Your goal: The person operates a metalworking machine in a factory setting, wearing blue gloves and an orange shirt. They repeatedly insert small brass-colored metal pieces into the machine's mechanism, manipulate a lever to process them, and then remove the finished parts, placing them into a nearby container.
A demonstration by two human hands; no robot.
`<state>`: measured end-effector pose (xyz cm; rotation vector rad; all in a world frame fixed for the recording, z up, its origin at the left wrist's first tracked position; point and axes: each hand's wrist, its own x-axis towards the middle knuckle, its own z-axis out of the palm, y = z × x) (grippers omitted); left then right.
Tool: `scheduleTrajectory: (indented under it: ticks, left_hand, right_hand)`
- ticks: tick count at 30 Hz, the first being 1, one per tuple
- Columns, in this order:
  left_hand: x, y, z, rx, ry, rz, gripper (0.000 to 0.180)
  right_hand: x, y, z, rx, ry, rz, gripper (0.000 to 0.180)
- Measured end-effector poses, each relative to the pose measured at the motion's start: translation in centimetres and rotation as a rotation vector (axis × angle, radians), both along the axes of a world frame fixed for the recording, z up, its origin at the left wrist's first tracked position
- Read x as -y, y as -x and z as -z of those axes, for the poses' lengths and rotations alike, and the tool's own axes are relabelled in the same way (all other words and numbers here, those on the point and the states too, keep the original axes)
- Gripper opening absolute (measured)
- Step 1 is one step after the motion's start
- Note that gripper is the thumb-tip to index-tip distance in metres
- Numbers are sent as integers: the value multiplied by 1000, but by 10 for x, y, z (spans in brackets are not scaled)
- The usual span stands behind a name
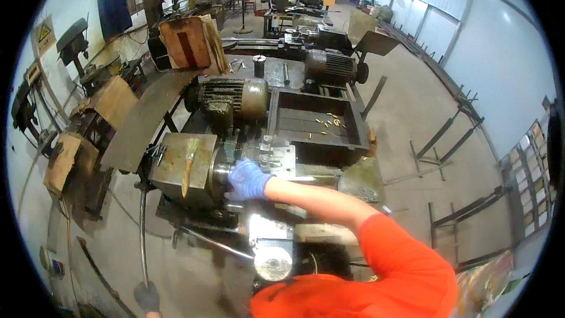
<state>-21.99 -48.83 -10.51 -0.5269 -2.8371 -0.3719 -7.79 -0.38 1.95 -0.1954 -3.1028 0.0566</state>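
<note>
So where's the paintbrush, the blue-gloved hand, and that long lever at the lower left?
paintbrush [188, 165], head view, on its wooden handle atop the lathe housing.
right hand [247, 179], head view, on the back of the blue glove.
long lever [142, 229], head view, midway along the dark bar.

Workshop hall, grey concrete floor [412, 106]; white panelled wall [500, 47]; rows of machines

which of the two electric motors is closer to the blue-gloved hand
The rusty beige ribbed motor just behind the lathe headstock; the dark grey motor sits farther back, beyond the blue-gloved right hand.
</note>
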Motion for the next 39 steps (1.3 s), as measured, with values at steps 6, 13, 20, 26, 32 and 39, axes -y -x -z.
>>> scheduleTrajectory:
  ticks: [6, 13, 20, 26, 32, 39]
  left_hand:
    - [52, 145, 9, -117, 766, -65, 22]
    - [104, 224, 73, -282, 572, 24, 38]
    - [-19, 162, 0, 5, 155, -161, 36]
    - [-56, 154, 19, -102, 50, -256, 37]
    - [-62, 201, 66, -21, 308, -212, 51]
    - [-66, 140, 62, -655, 164, -175, 53]
  right_hand:
    - [-1, -2, 10, -102, 29, 24, 60]
    - [-4, -3, 8, -94, 22, 60, 62]
    - [1, -10, 11, -173, 9, 46, 54]
    - [1, -53, -3, -451, 23, 38, 41]
    - [-15, -145, -31, -714, 80, 81, 25]
    - [-21, -242, -7, -715, 102, 363, 22]
